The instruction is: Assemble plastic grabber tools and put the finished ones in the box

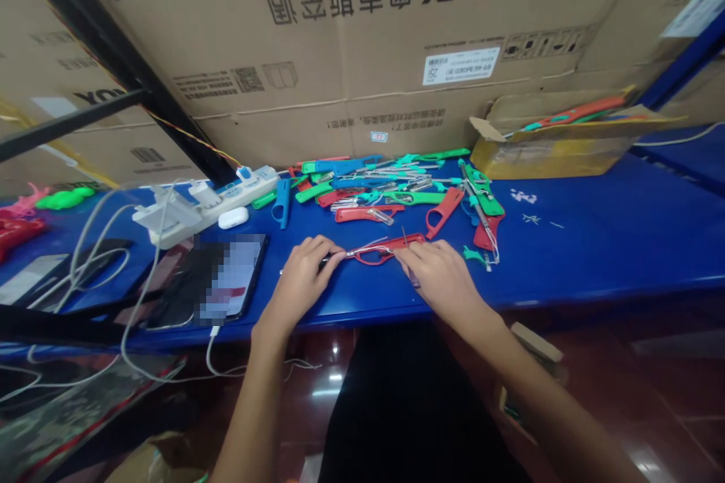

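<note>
An opened red lighter casing (378, 255), with a metal tube and white wire along it, lies between my hands near the table's front edge. My left hand (309, 266) is closed, pinching the end of the metal tube between thumb and fingertips. Something dark under its palm is mostly hidden. At the casing's other end, my right hand (445, 275) is closed, its fingertips against the red plastic. A thin rod juts up by those fingers, and a clear piece shows below them; what they grip is unclear. Beyond lies a pile of lighter parts (374, 185), red, green and blue.
A torn cardboard box (544, 155) with more lighter parts stands back right. White bits (524, 196) lie before it. At left are a power strip (226, 200), chargers, cables, a white earbud case (233, 218) and a phone (235, 279). Large cartons (340, 60) rise behind the blue table (594, 241).
</note>
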### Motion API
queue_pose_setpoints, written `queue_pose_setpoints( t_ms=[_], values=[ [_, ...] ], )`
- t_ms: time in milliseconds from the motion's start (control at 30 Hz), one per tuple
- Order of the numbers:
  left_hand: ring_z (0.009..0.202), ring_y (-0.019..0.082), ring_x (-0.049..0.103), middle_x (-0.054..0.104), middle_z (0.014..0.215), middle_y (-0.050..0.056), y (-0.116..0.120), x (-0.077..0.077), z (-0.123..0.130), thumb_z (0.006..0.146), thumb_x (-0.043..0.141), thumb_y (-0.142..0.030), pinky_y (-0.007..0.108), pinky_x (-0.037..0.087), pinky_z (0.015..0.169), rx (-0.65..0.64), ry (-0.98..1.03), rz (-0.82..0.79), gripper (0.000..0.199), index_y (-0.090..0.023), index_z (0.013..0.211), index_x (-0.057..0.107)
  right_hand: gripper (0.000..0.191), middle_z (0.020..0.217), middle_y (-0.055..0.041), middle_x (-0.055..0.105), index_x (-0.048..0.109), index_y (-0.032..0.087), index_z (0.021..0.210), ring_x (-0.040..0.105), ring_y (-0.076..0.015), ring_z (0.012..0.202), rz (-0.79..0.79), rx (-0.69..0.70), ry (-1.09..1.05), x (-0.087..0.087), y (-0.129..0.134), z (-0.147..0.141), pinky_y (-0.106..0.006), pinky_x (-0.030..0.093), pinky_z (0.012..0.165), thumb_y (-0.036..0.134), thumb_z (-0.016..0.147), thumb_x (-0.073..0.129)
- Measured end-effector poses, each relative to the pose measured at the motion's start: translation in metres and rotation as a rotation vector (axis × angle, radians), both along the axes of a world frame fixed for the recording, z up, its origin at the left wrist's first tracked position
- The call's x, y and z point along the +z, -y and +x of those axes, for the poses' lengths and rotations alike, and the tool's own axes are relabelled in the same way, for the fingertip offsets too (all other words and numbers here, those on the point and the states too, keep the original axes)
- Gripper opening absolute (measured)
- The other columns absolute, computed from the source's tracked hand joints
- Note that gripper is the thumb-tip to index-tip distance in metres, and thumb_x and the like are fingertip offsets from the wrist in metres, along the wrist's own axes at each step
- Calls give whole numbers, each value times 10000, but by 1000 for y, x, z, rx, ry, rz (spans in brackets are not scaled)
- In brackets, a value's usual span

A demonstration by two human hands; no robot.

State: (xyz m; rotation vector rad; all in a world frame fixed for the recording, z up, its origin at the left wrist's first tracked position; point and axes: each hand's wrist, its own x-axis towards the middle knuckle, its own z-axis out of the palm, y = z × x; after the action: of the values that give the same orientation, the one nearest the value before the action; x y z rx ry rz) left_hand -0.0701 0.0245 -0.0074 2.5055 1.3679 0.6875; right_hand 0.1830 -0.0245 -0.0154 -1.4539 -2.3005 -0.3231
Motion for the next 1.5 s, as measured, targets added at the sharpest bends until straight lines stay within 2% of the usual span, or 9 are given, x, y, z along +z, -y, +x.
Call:
queue_pose_setpoints(
  t_ms=[167, 267, 400, 533, 867, 1067, 1233, 1333, 1500],
  values=[
    [954, 223, 595, 688, 1029, 37, -1, 1, 2, 1029, 506, -351, 364, 420, 855, -27, -10, -7, 218, -214, 968, 664, 357, 933, -81, 735, 681, 136, 1129, 653, -220, 853, -105, -64, 30, 5, -2, -5, -339, 363, 801, -9, 834, 542],
    [948, 219, 599, 683, 1023, 43, -1, -1, 1, 1030, 504, -329, 363, 438, 878, -36, 2, 23, 204, -208, 996, 665, 380, 873, -56, 742, 664, 147, 1180, 637, -201, 782, -14, -145, -98, 2, 0, 2, -338, 375, 856, 1, 868, 504],
    [965, 224, 598, 679, 1039, 48, 0, -4, -1, 1035, 493, -336, 363, 445, 887, -32, -10, 59, 215, -215, 1027, 671, 229, 896, -50, 751, 694, 189, 1130, 628, -222, 825, 201, -335, -248, 0, 17, 29, -363, 373, 863, 209, 991, 513],
    [972, 228, 601, 685, 1051, 44, 2, -4, 0, 1033, 496, -334, 363, 435, 878, -9, -31, 70, 205, -220, 1025, 667, 181, 895, -63, 750, 706, 203, 1012, 619, -276, 890, 120, -409, -152, 0, 38, 60, -387, 351, 806, 348, 946, 620],
    [1011, 223, 601, 687, 1074, 39, 5, -1, -1, 1034, 489, -381, 379, 437, 945, 50, 90, 30, 230, -237, 1042, 668, 154, 875, -64, 747, 695, 204, 948, 648, -249, 831, 165, -230, -159, -4, 15, 72, -411, 382, 804, 237, 969, 546],
    [1169, 229, 551, 653, 1190, 62, 18, 12, 6, 1024, 508, -299, 398, 400, 1061, 78, 285, 178, 187, -225, 1078, 671, 73, 1031, -53, 757, 666, 230, 979, 705, -205, 932, 194, 36, -667, 11, 9, 26, -374, 530, 862, 208, 958, 600],
    [1005, 209, 624, 717, 1057, 38, 51, 34, 48, 1033, 470, -421, 341, 462, 945, 106, 640, -249, 299, -250, 1029, 715, 98, 1050, -60, 749, 656, 248, 977, 702, -223, 980, 166, 115, -889, 12, 9, -16, -409, 555, 891, 176, 950, 597],
    [803, 183, 616, 697, 881, 42, 57, 30, 70, 1012, 452, -527, 279, 481, 690, 38, 821, -590, 421, -213, 968, 729, 121, 1052, -49, 748, 655, 252, 971, 690, -215, 987, 131, 167, -926, 13, 9, -31, -391, 560, 867, 150, 946, 595],
    [720, 159, 569, 638, 788, 49, 51, 15, 77, 953, 545, -544, 260, 470, 630, 55, 1055, -694, 447, -153, 834, 725, 155, 1064, -34, 750, 647, 257, 960, 650, -196, 971, 145, 191, -878, 16, 12, -40, -364, 549, 819, 109, 936, 606]
  ],
)
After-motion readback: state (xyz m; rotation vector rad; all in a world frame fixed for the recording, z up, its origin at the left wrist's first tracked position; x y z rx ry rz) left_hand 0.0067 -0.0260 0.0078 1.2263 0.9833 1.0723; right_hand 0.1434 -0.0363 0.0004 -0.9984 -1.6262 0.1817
